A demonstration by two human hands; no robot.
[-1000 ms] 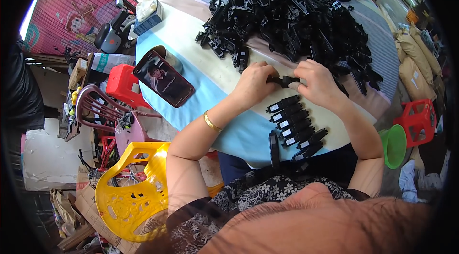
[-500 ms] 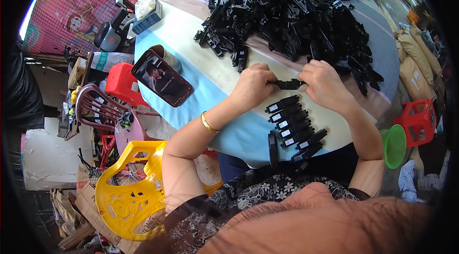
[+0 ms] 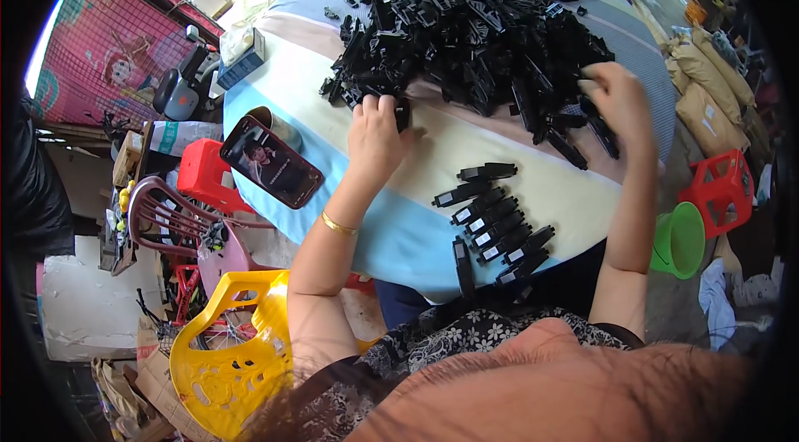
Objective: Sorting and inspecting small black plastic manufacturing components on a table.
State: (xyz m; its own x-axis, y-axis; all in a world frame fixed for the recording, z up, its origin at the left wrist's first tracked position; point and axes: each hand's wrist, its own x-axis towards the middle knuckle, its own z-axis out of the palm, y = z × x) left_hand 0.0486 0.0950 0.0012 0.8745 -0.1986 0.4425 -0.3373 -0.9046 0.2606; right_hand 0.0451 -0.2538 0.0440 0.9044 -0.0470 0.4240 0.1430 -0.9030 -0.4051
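Left of centre, a phone (image 3: pixel 270 161) leans on a container (image 3: pixel 284 127). Nearer the middle, the left hand (image 3: pixel 379 141) meets a black piece (image 3: pixel 403 115) below the heap (image 3: pixel 474 30); I can't tell if it's clasped. Black parts (image 3: pixel 498 217) line lower centre. Upper right, the blurred right hand (image 3: pixel 620 99) curls by the heap, grip unclear.

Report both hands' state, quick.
Left hand: curled beside a black plastic piece; grip cannot be told.
Right hand: blurred, fingers bent by the heap of black plastic parts; grip cannot be told.
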